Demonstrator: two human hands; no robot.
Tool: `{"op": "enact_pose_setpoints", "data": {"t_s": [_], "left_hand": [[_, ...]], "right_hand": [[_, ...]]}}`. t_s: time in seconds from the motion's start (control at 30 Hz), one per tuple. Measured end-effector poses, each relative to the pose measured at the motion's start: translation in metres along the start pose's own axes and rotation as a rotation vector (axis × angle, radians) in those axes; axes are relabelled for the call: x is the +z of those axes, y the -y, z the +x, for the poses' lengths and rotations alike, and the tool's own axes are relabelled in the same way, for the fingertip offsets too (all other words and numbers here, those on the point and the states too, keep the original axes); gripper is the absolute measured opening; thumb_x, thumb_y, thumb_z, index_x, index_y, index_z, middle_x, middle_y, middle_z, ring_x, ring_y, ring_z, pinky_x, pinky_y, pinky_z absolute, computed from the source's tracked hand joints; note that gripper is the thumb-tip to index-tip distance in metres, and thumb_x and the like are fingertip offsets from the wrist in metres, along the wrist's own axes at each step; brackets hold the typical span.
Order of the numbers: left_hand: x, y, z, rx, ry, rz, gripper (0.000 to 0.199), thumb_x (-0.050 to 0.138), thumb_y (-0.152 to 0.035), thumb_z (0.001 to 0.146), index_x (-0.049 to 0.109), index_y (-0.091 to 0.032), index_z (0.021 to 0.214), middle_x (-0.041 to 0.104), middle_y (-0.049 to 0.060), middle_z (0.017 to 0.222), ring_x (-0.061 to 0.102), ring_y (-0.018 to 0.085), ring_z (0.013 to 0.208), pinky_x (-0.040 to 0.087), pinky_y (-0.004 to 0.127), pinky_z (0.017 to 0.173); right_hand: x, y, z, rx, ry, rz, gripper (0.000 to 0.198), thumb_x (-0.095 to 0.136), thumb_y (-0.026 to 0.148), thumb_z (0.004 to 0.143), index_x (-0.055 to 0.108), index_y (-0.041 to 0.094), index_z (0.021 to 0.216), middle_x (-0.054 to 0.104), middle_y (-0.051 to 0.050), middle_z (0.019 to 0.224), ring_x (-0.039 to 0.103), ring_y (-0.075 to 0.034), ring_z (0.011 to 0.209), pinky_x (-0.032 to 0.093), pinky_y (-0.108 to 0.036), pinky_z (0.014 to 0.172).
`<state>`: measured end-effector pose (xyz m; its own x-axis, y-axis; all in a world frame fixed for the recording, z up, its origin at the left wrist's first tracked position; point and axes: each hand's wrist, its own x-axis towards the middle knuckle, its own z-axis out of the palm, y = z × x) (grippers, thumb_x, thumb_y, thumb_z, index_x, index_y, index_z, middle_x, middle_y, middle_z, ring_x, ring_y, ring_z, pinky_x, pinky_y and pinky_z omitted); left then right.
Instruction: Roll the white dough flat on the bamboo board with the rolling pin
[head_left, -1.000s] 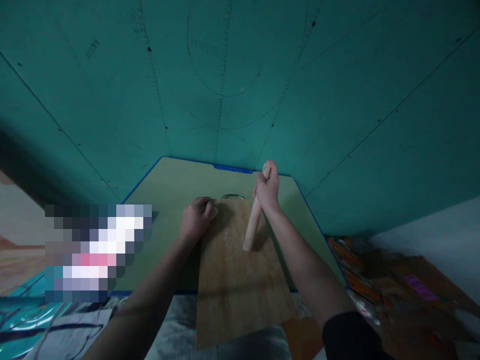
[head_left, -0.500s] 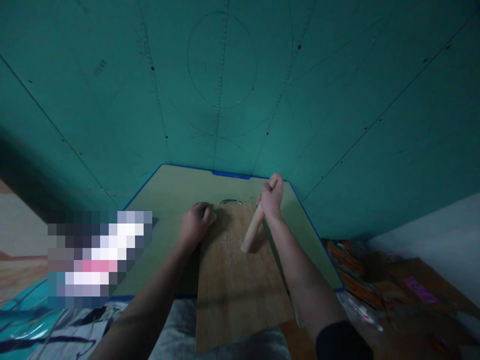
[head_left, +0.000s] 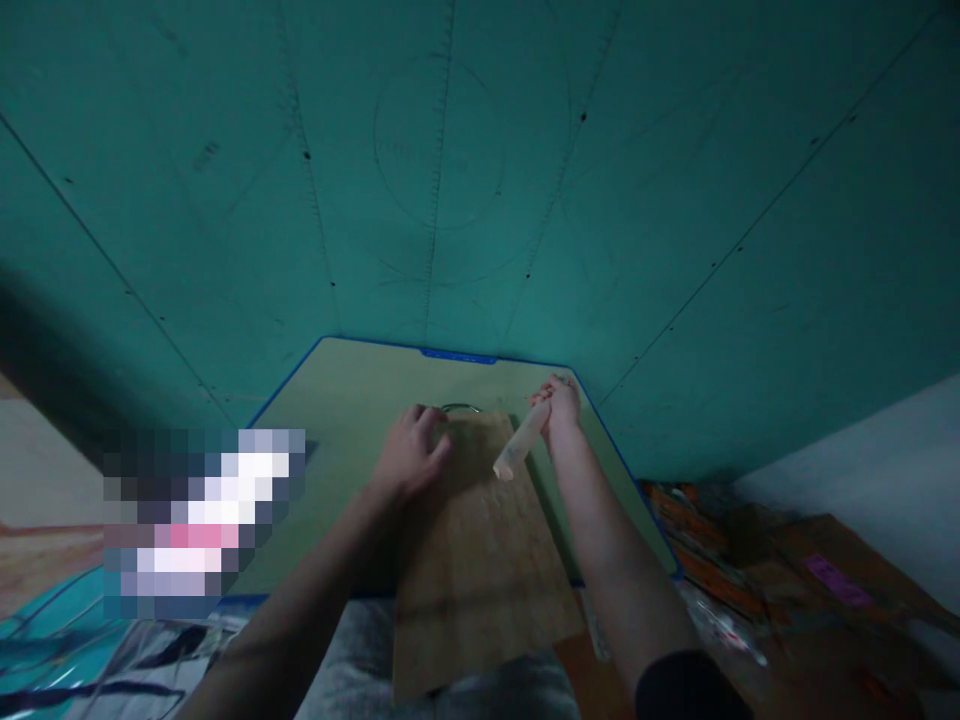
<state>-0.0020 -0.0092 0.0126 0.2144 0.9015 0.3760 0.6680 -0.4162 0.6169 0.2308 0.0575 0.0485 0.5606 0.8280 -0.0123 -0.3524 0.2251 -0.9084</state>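
Now the left hand (head_left: 411, 455) half-uncurls over the board (head_left: 484, 570), any contents hidden; the right hand (head_left: 562, 404) clenches a lifted rod (head_left: 523, 441), pressing apparently paused.

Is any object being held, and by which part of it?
The right grip holds the wooden rod by its far end; whether the left grip holds anything cannot be told.

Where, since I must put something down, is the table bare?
Bare table shows left of the left hand, and between the handle and blue edge. Crowded: over the board, with that hand and the stick in the right hand.
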Motion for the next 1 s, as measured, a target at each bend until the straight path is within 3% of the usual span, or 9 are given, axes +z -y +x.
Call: {"op": "enact_pose_setpoints", "data": {"t_s": [0.13,0.3,0.47,0.53,0.63,0.77,1.0], "left_hand": [[-0.01,0.003,-0.008,0.027,0.137,-0.027,0.044,0.061,-0.03,0.077,0.061,-0.018,0.119,0.064,0.015,0.118,0.062,0.031,0.108,0.05,0.045,0.094],[-0.028,-0.026,-0.04,-0.031,0.029,-0.397,0.055,0.061,-0.038,0.085,0.046,-0.021,0.136,0.067,0.011,0.116,0.067,0.021,0.092,0.053,0.034,0.08],[-0.031,-0.071,-0.061,-0.145,-0.037,-0.597,0.047,0.083,-0.041,0.063,0.068,-0.019,0.102,0.073,0.006,0.089,0.066,0.02,0.076,0.049,0.026,0.065],[-0.027,-0.084,-0.065,-0.237,-0.081,-0.709,0.039,0.078,-0.049,0.067,0.071,-0.017,0.088,0.071,0.005,0.078,0.063,0.018,0.067,0.047,0.025,0.058],[-0.019,-0.097,-0.068,-0.395,-0.179,-0.885,0.05,0.062,-0.065,0.076,0.07,-0.016,0.077,0.067,0.004,0.066,0.059,0.016,0.056,0.043,0.023,0.049],[-0.008,-0.106,-0.067,-0.585,-0.174,-1.063,0.062,0.057,-0.079,0.072,0.062,-0.017,0.069,0.055,-0.001,0.048,0.05,0.014,0.039,0.039,0.024,0.039],[-0.001,-0.102,-0.061,-0.679,-0.283,-1.191,0.058,0.072,-0.073,0.06,0.056,-0.017,0.058,0.052,-0.003,0.048,0.047,0.01,0.042,0.034,0.021,0.04]], "right_hand": [[0.0,0.012,-0.007,0.012,-0.092,0.087,0.038,0.065,0.031,0.074,0.028,0.024,0.07,0.034,0.016,0.042,0.033,-0.003,0.031,0.025,-0.013,0.035],[0.015,0.051,-0.023,-0.074,-0.135,0.222,0.023,0.058,0.026,0.081,0.034,0.025,0.081,0.039,0.015,0.052,0.037,-0.003,0.035,0.032,-0.013,0.038],[0.033,0.093,-0.06,-0.318,0.015,0.331,0.028,0.059,0.028,0.081,0.042,0.03,0.103,0.045,0.014,0.065,0.039,-0.003,0.038,0.033,-0.013,0.038],[0.035,0.104,-0.073,-0.366,0.078,0.323,0.033,0.06,0.029,0.081,0.041,0.032,0.108,0.045,0.014,0.067,0.039,-0.002,0.037,0.032,-0.013,0.037],[0.035,0.113,-0.088,-0.424,0.121,0.294,0.036,0.058,0.031,0.083,0.04,0.033,0.114,0.044,0.014,0.068,0.038,-0.002,0.036,0.031,-0.013,0.037],[0.032,0.122,-0.109,-0.499,0.186,0.25,0.04,0.056,0.032,0.086,0.039,0.035,0.122,0.043,0.013,0.067,0.036,-0.002,0.035,0.03,-0.013,0.034],[0.024,0.136,-0.165,-0.708,0.285,0.17,0.041,0.056,0.033,0.089,0.038,0.043,0.125,0.047,0.011,0.068,0.033,-0.004,0.033,0.031,-0.015,0.031]]}}
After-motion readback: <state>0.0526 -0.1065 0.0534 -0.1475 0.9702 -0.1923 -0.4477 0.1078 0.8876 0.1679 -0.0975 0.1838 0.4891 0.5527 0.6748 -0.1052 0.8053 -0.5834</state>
